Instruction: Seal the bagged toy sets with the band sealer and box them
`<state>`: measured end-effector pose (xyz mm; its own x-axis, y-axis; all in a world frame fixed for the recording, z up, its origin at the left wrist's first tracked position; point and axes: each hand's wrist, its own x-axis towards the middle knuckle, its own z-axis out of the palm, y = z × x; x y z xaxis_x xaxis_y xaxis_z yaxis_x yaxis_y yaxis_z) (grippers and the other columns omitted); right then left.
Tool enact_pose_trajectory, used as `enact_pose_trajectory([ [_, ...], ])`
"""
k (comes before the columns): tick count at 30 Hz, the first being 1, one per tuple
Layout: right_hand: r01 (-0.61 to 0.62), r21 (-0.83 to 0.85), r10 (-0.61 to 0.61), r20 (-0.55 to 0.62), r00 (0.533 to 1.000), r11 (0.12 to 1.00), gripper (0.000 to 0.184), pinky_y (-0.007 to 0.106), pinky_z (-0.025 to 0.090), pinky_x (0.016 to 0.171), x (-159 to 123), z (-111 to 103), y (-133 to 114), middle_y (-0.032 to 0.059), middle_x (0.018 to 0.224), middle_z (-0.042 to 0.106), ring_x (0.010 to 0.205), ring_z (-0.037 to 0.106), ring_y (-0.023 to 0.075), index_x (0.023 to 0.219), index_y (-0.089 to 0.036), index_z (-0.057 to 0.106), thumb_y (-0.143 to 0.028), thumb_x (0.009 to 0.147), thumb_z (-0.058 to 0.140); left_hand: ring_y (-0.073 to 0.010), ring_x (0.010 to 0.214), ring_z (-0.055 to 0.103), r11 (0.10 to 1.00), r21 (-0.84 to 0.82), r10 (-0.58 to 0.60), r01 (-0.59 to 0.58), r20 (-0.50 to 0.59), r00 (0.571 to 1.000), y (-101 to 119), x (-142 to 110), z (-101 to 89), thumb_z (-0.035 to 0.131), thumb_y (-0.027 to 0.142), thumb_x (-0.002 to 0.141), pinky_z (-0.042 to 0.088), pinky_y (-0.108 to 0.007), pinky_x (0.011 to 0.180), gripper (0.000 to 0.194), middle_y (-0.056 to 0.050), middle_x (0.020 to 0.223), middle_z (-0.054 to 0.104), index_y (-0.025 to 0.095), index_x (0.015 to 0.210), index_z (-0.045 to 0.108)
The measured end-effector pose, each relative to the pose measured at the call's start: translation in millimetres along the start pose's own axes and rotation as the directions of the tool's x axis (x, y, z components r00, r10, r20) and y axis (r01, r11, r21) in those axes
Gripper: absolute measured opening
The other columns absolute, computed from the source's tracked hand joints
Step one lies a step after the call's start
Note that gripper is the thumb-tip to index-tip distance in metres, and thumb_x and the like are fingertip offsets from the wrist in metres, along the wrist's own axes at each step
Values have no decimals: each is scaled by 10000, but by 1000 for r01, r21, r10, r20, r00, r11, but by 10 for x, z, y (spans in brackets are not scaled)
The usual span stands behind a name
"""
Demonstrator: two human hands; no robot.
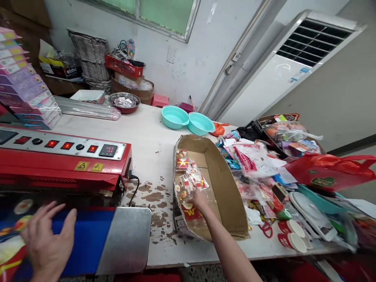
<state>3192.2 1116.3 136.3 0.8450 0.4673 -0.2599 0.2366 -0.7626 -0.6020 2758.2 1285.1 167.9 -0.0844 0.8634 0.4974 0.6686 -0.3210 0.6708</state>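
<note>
My left hand (48, 241) hovers with fingers spread over the blue belt (88, 235) of a red sealing machine (58, 168). Beside it, at the left edge, printed food-picture packets (10, 252) lie on the belt, partly cut off by the frame. My right hand (199, 199) reaches into a long cardboard box (227, 188), fingers closed at a clear printed packet (194, 178). Its fingertips are small and partly hidden. More packets with red and yellow designs (190, 213) lie along the box's left side.
A metal plate (126, 239) ends the belt. Two turquoise basins (174, 117) stand behind the box. Heaped bags and papers (249, 160), red scissors (266, 230) and paper cups (292, 241) crowd the right. Stacked boxes (26, 86) rise at left; a cable (136, 192) trails beside the machine.
</note>
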Motion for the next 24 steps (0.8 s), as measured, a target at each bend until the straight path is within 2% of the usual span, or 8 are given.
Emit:
enact_pose_trajectory([
  [3, -58, 134, 48, 78, 996, 989, 504, 425, 474, 669, -54, 79, 162, -8, 539, 595, 664, 620, 286, 603, -190, 526, -206, 234, 868, -275, 1038, 594, 990, 9, 137, -140, 137, 981, 258, -166, 122, 520, 438, 828, 422, -422, 972, 264, -86, 1039, 660, 208, 918, 611],
  [6, -74, 293, 45, 106, 993, 953, 468, 381, 486, 576, -155, 12, 205, -8, 519, 596, 585, 615, 252, 589, -188, 517, -349, 313, 857, -236, 973, 605, 983, -102, 175, -150, 301, 937, 359, -293, 200, 508, 408, 848, 435, -372, 936, 240, -77, 1017, 668, 211, 921, 623],
  [10, -15, 476, -10, 49, 999, 880, 492, 369, 513, 584, -255, -477, 96, 40, 672, 672, 653, 645, 249, 704, -186, 543, -510, 436, 799, -221, 997, 602, 960, -254, 211, -119, 372, 904, 497, -464, 233, 553, 359, 827, 409, -339, 966, 185, -57, 1021, 680, 230, 922, 645],
  [13, 84, 575, -75, -39, 996, 814, 525, 357, 534, 684, -436, -987, -172, 65, 896, 711, 810, 660, 246, 888, -194, 580, -478, 508, 804, -220, 1005, 611, 940, -328, 82, 92, 482, 872, 770, -547, 297, 573, 358, 807, 424, -320, 942, 199, -40, 1030, 688, 249, 955, 650],
  [15, 150, 646, -130, -78, 988, 749, 555, 370, 536, 761, -653, -1185, -423, 85, 1006, 707, 893, 656, 258, 983, -195, 596, -406, 527, 832, -220, 1033, 607, 891, -358, 0, 278, 613, 790, 1044, -546, 369, 593, 374, 795, 431, -315, 935, 259, -39, 1083, 679, 255, 1022, 631],
  [17, 156, 667, -176, -39, 984, 728, 543, 390, 535, 793, -912, -1156, -674, 90, 993, 714, 892, 660, 268, 984, -191, 610, -365, 528, 849, -223, 1117, 571, 807, -397, 15, 437, 753, 657, 1341, -503, 448, 644, 382, 768, 413, -320, 972, 420, -54, 1198, 635, 255, 1161, 567],
  [21, -1, 710, -286, 285, 915, 704, 540, 425, 539, 825, -1352, -596, -982, 93, 981, 710, 877, 670, 276, 997, -197, 596, -333, 540, 851, -259, 1206, 513, 499, -402, 217, 768, 916, 339, 1701, -371, 533, 761, 313, 666, 412, -358, 992, 750, -116, 1316, 550, 219, 1327, 417],
  [24, 5, 765, -306, 252, 918, 644, 765, 413, 558, 797, -1453, -260, -1057, 105, 1253, 572, 963, 650, 271, 1209, -275, 458, -320, 551, 846, -242, 1088, 591, 267, -312, 291, 912, 928, 232, 1608, -314, 476, 737, 234, 683, 465, -331, 913, 606, -103, 1206, 623, 192, 1237, 496],
])
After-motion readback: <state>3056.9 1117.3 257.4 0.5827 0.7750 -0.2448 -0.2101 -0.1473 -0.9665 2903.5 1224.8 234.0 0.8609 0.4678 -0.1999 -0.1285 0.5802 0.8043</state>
